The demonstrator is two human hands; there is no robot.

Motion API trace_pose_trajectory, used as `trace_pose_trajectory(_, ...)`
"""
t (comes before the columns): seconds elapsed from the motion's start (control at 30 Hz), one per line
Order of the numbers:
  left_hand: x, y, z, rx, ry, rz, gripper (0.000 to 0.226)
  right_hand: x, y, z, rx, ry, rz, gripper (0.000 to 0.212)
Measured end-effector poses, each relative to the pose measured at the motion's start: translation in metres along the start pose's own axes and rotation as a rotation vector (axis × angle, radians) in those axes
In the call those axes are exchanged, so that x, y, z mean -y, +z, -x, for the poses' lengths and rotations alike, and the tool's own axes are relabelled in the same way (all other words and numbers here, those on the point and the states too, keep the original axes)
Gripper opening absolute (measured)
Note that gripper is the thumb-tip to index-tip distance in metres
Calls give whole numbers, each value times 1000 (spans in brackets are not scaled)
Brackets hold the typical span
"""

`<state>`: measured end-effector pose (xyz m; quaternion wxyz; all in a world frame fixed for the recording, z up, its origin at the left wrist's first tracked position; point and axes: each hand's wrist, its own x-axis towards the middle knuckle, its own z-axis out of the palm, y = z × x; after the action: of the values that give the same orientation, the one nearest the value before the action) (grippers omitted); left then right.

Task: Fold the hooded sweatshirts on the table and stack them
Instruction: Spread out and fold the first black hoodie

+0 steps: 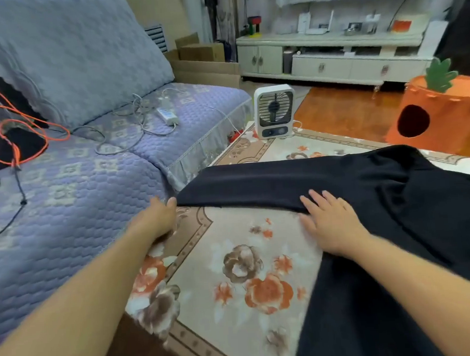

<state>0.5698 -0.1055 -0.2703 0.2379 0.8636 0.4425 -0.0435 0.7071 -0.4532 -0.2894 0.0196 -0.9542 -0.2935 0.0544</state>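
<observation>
Left hand pinches sleeve end of black hooded sweatshirt on desk, right hand w/ fingers flat pins it; next, prob. fold sleeve across body.

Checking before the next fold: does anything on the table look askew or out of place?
The black sweatshirt lies unevenly, its sleeve stretched toward the left hand at the table edge. A small fan stands at the far corner.
</observation>
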Motion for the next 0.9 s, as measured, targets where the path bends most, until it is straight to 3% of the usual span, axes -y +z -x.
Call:
trace_pose_trajectory(0.07,-6,4,-15,116,-20,156,69,-1,16,3,-58,26,26,59)
trace_pose_trajectory(0.17,-5,-2,-38,297,-232,636,60,-4,20,1,-80,25,16,60)
trace_pose_trajectory(0.27,3,-2,-58,365,-282,904,34,-4,20,0,-103,20,29,72)
trace_pose_trajectory(0.33,1,4,-70,215,-239,1038,20,-3,21,2,-97,19,31,75)
trace_pose_trajectory(0.47,4,14,-71,-225,-137,1096,36,-2,18,3,-109,15,28,73)
trace_pose_trajectory(0.57,-4,13,-61,-334,-113,1054,37,1,18,9,-107,98,87,62)
trace_pose_trajectory(0.67,-38,-2,-43,-353,-69,1301,47,-1,8,3,52,121,54,64)
trace_pose_trajectory(0.77,-97,-29,7,-412,165,1219,51,-13,-45,-2,296,86,-296,72)
trace_pose_trajectory(0.9,-196,-44,117,-463,750,894,49,-28,-166,36,165,79,-1371,75)
